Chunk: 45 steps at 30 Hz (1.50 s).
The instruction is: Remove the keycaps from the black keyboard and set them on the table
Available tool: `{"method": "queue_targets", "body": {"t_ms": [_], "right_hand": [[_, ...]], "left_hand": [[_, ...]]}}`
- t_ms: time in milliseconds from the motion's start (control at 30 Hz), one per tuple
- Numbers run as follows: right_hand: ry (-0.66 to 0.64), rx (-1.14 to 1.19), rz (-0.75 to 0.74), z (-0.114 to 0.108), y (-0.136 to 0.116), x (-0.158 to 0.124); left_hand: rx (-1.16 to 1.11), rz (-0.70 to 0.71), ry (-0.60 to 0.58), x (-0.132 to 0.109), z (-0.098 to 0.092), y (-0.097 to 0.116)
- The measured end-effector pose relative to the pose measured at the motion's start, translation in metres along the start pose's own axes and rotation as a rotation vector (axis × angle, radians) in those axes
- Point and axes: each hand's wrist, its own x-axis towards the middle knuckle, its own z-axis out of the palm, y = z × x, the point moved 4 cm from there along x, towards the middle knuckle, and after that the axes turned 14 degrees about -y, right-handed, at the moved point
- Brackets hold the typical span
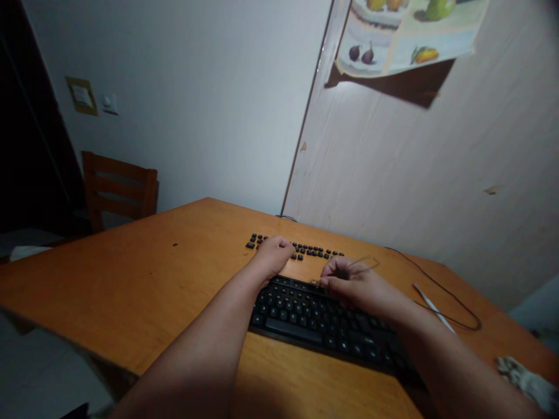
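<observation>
A black keyboard (290,333) lies on the wooden table in front of me, its right part covered by my right arm. In its upper rows small yellowish spots show where keycaps are off. My right hand (349,283) is over its far edge, fingers pinched on a thin bent wire tool (370,260); a small yellowish end pokes out by the fingertips. My left hand (276,255) is curled closed at the keyboard's far left edge; whatever it may hold is hidden. Behind both hands, loose black keycaps (314,252) lie in rows, partly covered by my left hand.
On the table's right are a black cable (463,327), a white stick-like object (432,302) and a crumpled pale cloth-like thing (524,375). A small dark piece (175,245) lies to the left. A wooden chair (120,185) stands by the wall.
</observation>
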Motion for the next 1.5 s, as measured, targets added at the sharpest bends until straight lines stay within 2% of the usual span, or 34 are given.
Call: {"method": "queue_targets", "body": {"t_ms": [133,400,700,767,900,1000,1133,1267,1500], "right_hand": [[-0.080,0.039,0.001,0.010,0.001,-0.004],[-0.122,-0.077,0.011,0.023,0.012,0.003],[0.036,-0.211,-0.014,0.035,0.009,0.009],[0.076,-0.146,0.008,0.035,0.012,0.011],[0.131,0.097,0.158,0.030,0.025,0.015],[0.153,0.225,0.186,0.025,0.030,0.016],[0.217,0.359,0.161,0.015,0.032,0.014],[0.284,0.376,0.075,0.010,0.028,0.014],[0.407,0.356,-0.091,0.014,0.016,0.011]], "left_hand": [[0.021,0.000,-0.053,-0.002,0.005,0.000],[0.029,0.007,-0.106,-0.002,0.010,-0.002],[0.022,0.010,-0.135,-0.002,0.014,-0.003],[0.008,0.009,-0.150,-0.001,0.015,-0.005],[0.005,-0.003,-0.229,-0.002,0.019,-0.009],[0.038,0.007,-0.292,-0.004,0.020,-0.011],[0.055,-0.001,-0.306,-0.006,0.020,-0.012],[0.012,0.049,-0.326,-0.008,0.022,-0.003],[-0.132,0.056,-0.607,-0.021,0.037,0.011]]}}
